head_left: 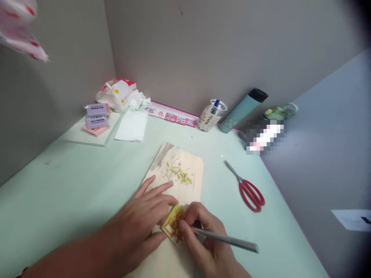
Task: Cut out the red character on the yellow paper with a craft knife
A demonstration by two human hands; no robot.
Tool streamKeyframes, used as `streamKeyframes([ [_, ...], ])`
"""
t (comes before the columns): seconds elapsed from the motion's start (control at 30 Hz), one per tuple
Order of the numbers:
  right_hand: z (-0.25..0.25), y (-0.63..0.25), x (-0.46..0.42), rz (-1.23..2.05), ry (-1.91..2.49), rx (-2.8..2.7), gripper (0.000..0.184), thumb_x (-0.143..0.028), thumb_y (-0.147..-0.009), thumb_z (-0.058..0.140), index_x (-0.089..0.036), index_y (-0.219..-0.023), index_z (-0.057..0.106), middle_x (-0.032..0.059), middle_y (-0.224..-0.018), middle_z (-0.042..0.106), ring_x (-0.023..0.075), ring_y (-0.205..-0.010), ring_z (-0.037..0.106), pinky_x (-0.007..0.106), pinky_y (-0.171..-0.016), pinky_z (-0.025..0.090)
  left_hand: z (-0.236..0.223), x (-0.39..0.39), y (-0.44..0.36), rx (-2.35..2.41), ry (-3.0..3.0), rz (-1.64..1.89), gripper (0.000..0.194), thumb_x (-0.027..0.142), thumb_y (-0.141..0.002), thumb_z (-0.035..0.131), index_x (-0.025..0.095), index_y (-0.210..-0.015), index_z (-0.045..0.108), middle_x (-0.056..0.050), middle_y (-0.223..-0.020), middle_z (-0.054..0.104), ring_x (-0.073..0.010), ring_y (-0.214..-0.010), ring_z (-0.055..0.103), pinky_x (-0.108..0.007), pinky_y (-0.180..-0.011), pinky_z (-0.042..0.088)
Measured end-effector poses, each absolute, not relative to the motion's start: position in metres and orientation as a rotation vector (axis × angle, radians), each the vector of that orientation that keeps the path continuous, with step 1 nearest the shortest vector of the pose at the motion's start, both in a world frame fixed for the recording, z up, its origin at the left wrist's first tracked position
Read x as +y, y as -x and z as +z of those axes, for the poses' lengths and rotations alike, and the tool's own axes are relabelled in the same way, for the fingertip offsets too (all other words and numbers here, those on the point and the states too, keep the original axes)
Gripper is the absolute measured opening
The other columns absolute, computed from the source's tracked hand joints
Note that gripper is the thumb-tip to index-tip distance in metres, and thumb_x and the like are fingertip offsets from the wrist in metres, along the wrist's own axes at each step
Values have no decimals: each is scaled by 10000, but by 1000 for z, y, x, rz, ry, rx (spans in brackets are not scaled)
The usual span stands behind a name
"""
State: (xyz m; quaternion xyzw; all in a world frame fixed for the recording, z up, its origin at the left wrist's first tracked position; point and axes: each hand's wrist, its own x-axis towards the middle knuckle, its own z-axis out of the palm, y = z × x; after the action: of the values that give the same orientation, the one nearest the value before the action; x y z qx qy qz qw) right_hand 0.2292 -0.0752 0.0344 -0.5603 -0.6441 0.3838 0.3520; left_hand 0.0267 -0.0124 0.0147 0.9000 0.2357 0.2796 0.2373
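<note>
Holds a slim metal tool (pixel 232 240) in the right hand (pixel 208 241), with thumb and fingers clamped together around it, at the right side of a yellow block (pixel 173 223) marked in red. Rests the left hand (pixel 142 220) over the board (pixel 194 162), with fingers apart and thumb and one finger at the block's left side. Has the block on the board's near part, toward the counter's (pixel 95 181) near edge — and shavings (pixel 179 173) farther up. Has scissors (pixel 252 195) near the right edge, a cup (pixel 208 117) and bottle (pixel 242 112) along the far edge.
</note>
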Motion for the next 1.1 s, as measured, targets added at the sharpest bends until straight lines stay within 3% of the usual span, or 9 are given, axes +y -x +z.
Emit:
streamKeyframes([
  [0.13,29,-229,-74,965,1429,-1687,209,-224,-971,505,-236,-779,424,-33,-693,499,123,-576,427,243,-532,356,16,-12,-32,786,-2400,808,253,69,-813,571,248,-874,404,-15,-1001,635,-242,-1256,574,-515,-1228,241],
  [0.23,27,-227,-74,960,1434,-1661,207,-213,-961,519,-237,-778,426,-36,-693,498,118,-561,415,240,-517,345,11,-14,-35,908,-2405,822,314,107,-781,656,241,-923,411,-11,-939,587,-271,-1205,575,-555,-1211,238],
  [0.43,29,-224,-73,982,1471,-1600,214,-229,-955,518,-237,-765,422,-37,-679,493,123,-566,402,246,-513,333,6,-15,-32,905,-2400,774,538,121,-685,819,247,-1025,422,-13,-1042,592,-281,-1298,494,-508,-1230,160],
  [0.73,24,-222,-82,1094,1483,-1464,276,-374,-1038,487,-232,-806,438,-29,-751,489,143,-663,418,271,-599,345,9,-12,-29,920,-2416,767,459,131,-750,786,247,-958,393,2,-951,576,-295,-1256,538,-567,-1192,189],
  [1.1,24,-223,-82,1175,1455,-1426,285,-386,-1045,475,-236,-809,422,-18,-780,475,158,-694,407,293,-619,331,11,-11,-29,931,-2400,771,443,89,-726,714,258,-901,343,18,-901,559,-299,-1243,554,-596,-1169,220],
])
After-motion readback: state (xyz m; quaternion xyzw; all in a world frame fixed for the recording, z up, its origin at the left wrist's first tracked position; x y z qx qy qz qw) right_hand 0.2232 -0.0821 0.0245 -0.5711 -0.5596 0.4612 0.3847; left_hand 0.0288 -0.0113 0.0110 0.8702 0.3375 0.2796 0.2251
